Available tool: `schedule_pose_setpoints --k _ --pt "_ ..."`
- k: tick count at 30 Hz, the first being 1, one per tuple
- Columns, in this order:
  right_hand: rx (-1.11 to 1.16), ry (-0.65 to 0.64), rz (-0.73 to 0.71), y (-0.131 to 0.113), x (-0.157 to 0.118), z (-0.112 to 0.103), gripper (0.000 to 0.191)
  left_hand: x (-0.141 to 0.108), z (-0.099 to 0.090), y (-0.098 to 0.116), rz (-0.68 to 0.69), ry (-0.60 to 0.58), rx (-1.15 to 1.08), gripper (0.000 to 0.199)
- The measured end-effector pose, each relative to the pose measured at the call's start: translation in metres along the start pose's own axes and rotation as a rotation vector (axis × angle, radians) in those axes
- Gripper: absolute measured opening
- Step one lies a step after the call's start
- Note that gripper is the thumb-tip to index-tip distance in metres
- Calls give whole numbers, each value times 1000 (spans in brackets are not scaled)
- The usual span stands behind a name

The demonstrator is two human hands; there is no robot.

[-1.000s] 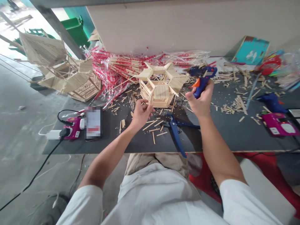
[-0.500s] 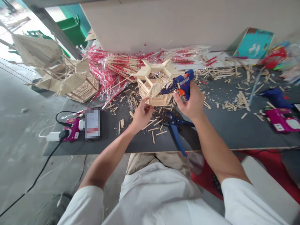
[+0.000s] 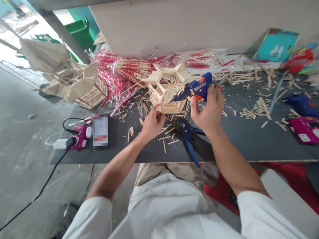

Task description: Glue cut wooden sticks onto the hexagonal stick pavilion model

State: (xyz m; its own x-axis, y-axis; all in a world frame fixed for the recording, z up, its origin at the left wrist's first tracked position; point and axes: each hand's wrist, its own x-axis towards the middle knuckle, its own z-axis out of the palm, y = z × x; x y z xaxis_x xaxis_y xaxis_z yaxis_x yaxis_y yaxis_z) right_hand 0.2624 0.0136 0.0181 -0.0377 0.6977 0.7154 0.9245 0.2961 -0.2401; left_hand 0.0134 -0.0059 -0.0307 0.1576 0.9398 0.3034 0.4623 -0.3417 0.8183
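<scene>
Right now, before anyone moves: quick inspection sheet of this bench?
surface: dark bench top, littered with sticks.
job's things: hexagonal popsicle-stick model; blue hot glue gun; blue-handled cutters on the bench below the model.
clutter: loose stick offcuts across the bench; red-printed plastic bundles of sticks behind the model.
hands: right hand grips the glue gun, nozzle toward the model; left hand at the model's lower edge, contact unclear.
cables: black cable runs from a magenta power socket down to the floor.
surroundings: concrete floor, green wheelie bin, larger stick structures at left.

Grey concrete floor [image 3: 27, 159], beige board panel [image 3: 174, 23], green wheelie bin [image 3: 79, 35], dark workbench [image 3: 239, 146]
</scene>
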Motion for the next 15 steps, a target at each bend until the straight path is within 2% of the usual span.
schedule_pose_setpoints --k 7,15 --pt "-23 8 51 -2 -2 0 68 0 0 1 -5 -2 21 55" --pt "-27 -18 45 -10 -1 -3 64 0 -1 1 0 -7 52 55"
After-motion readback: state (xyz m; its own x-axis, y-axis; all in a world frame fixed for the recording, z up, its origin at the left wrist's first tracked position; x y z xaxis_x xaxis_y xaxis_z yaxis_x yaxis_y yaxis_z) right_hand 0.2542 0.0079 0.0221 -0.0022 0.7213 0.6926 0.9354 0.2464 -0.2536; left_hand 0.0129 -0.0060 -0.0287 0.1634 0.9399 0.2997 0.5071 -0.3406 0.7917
